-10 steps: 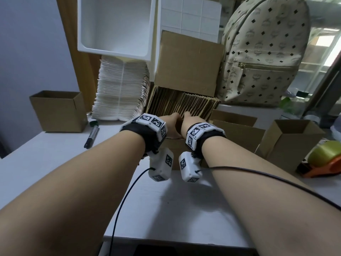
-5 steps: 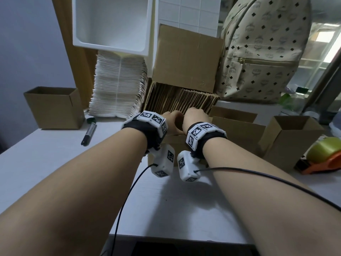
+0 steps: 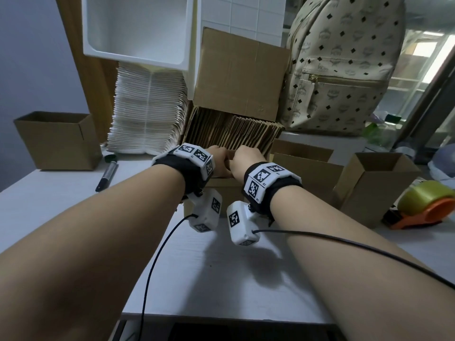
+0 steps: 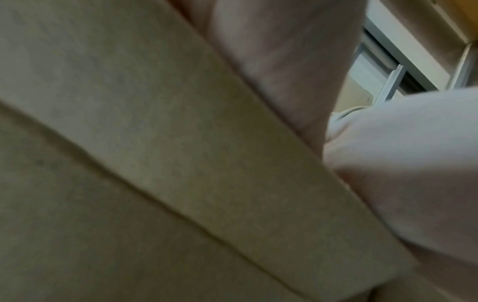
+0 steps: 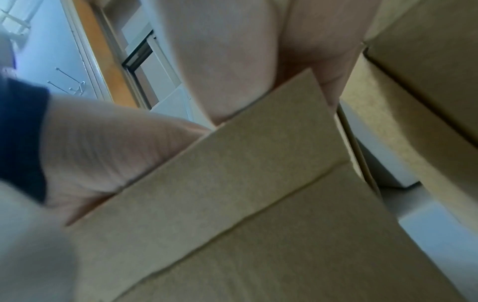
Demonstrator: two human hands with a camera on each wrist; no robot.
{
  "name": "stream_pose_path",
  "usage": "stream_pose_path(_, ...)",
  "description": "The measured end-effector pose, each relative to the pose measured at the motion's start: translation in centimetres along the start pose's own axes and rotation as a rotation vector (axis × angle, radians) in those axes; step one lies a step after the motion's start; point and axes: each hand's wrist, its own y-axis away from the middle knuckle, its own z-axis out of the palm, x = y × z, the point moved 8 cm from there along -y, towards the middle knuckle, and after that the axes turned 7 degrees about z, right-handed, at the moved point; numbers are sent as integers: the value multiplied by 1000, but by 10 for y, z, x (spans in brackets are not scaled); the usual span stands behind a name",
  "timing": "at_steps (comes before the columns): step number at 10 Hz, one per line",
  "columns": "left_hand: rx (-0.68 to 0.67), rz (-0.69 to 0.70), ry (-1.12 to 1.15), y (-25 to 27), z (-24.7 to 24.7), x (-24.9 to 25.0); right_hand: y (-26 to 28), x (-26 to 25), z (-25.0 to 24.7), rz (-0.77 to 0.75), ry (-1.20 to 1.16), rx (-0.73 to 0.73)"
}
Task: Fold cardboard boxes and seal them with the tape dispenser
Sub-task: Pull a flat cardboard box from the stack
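A small brown cardboard box [image 3: 227, 190] stands at the table's middle, mostly hidden behind my wrists. My left hand [image 3: 218, 159] and right hand [image 3: 247, 157] sit side by side on its top, fingers curled over the far edge and out of sight. In the left wrist view, my left hand [image 4: 284, 61] lies on a box flap [image 4: 181, 143]. The right wrist view shows my right hand [image 5: 232, 61] gripping the flap [image 5: 245, 163], with the left hand [image 5: 103, 147] beside it. The orange tape dispenser [image 3: 423, 207] with yellowish tape lies at the far right, untouched.
Open folded boxes stand at the right [image 3: 369, 193], behind my hands [image 3: 307, 168] and at the far left [image 3: 56, 141]. Flat cardboard blanks [image 3: 234, 131], white envelopes [image 3: 147, 112] and a backpack [image 3: 344, 65] line the back. A marker [image 3: 107, 175] lies left. Wrist cables trail over the white table [image 3: 221, 267].
Both hands stay on the top of the box and have barely shifted. The head view has tipped a little.
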Motion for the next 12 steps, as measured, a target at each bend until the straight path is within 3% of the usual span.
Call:
stream_pose_path(1,-49,0,30,-1,0,-3,2,-3,-1,-14,43,-27)
stream_pose_path(2,-183,-100,183,9,3,-18,2,-11,6,-78,171,-71)
stream_pose_path(4,-48,-202,382,13,-10,-38,7,-19,13,-162,267,-144)
stream_pose_path(5,2,-200,281,12,-11,-38,5,-24,15,-183,273,-148)
stream_pose_path(6,-26,-196,156,14,-7,-32,-1,-21,16,-66,379,-144)
stream_pose_path(7,-71,-207,110,18,-3,-32,-5,-17,16,-71,389,-163)
stream_pose_path(8,-94,-165,113,20,0,-30,-11,-11,19,-139,311,-129)
stream_pose_path(9,-134,-127,158,26,1,-28,-14,-7,14,-95,191,-71)
stream_pose_path(12,-24,-125,39,26,-9,-33,-11,6,0,-43,-169,33)
